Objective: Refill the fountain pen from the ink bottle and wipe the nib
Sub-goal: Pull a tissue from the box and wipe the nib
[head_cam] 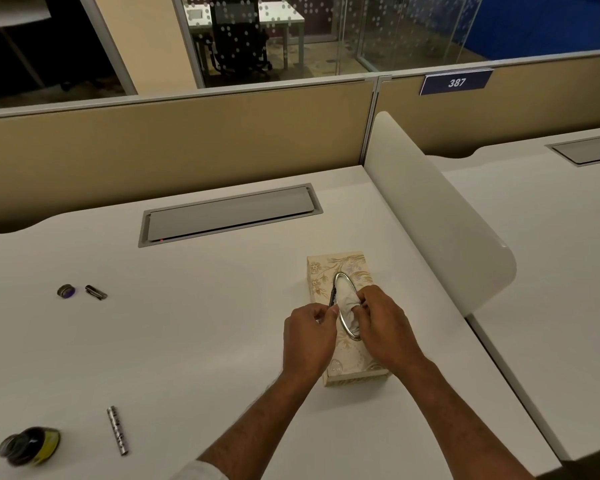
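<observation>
White laminate: the desk (194, 327) carried every item listed here.
Tissue box: a cream, floral-patterned tissue box (347, 320) lay at centre right, its metal-rimmed oval slot showing a white tissue (346, 301).
Left hand: the left hand (309, 337) was clenched around the dark nib section of the fountain pen (333, 295), whose tip pointed away over the box beside the tissue.
Right hand: the right hand (383, 323) pinched the tissue at the slot, fingers closed on it, just beside the pen tip.
Ink bottle: the ink bottle (30, 445) stood at the near left corner, well apart from both hands; whether it was capped could not be told.
Pen barrel: a patterned metal barrel (119, 430) lay near the bottle, detached.
Small parts: a round cap-like piece (65, 291) and a clipped pen cap (96, 292) lay at far left.
Progress, judged: filling appeared finished, since the pen was away from the bottle and at the tissue; the nib wipe was in hand.
Remaining, judged: completing the wipe, refitting barrel and cap, closing the bottle if open.
</observation>
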The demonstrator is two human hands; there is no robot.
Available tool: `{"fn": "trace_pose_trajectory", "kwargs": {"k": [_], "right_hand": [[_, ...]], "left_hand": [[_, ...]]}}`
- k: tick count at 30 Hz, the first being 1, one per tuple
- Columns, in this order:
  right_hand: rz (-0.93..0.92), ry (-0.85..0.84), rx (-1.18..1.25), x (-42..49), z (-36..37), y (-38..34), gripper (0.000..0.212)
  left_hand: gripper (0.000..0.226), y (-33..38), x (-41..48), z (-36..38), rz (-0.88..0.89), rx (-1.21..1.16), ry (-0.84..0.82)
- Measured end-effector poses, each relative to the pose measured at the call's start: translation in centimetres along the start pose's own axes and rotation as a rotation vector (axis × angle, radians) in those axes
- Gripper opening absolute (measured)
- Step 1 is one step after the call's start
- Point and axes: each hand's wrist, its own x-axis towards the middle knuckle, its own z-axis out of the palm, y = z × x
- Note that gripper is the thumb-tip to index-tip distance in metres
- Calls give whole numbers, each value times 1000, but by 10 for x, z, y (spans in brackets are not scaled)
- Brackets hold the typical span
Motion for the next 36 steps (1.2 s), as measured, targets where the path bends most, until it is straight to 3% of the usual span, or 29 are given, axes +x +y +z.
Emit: {"fn": "trace_pose_trajectory", "kwargs": {"k": [12,21,28,36], "right_hand": [[19,34,46,-2,1,4,3],[-49,178,70,-11,18,-7,5],[118,258,-38,-17,31,-19,13],[301,323,-32,-18,30,-34,37]], "left_hand": [[25,0,-1,0,12,-2,3],[26,-3,0,0,12,-7,-12],[25,-5,0,0,-18,-64,-5],[27,-10,5,3,6,-124,-22]]}}
